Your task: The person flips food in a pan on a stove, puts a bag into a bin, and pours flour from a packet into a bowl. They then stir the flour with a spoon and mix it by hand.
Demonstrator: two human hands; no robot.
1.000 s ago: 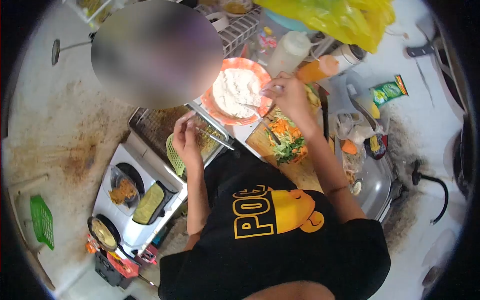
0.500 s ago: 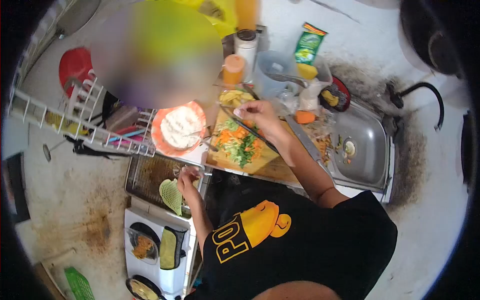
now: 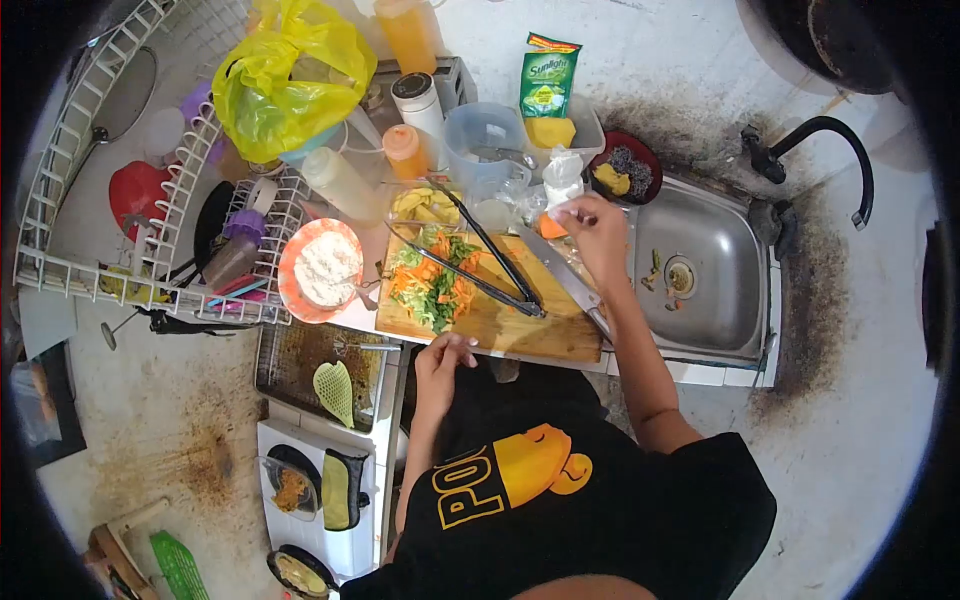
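Note:
My right hand (image 3: 595, 232) has its fingers pinched together beside an orange piece (image 3: 550, 226) and a white plastic bag (image 3: 563, 172); what they hold, if anything, is hidden. My left hand (image 3: 442, 368) is at the near edge of the wooden cutting board (image 3: 565, 335), loosely curled with thumb and fingers apart, and nothing shows in it. On the board are chopped vegetables (image 3: 432, 285), black tongs (image 3: 500, 290) and a large knife (image 3: 565, 275). A bowl of white flour (image 3: 325, 268) stands left of the board.
Right of the board is a steel sink (image 3: 700, 300) with a black faucet (image 3: 830, 130). Bottles, a blue container (image 3: 485, 140) and a yellow bag (image 3: 290, 85) stand behind. At left are a dish rack (image 3: 150, 290), a tray with a green slotted spoon (image 3: 333, 392) and a stove (image 3: 345, 555).
My right hand has moved right, from above the vegetables to near the white bag. My left hand has moved right to the board's edge. The camera view has shifted, and the blurred shape at upper left is gone.

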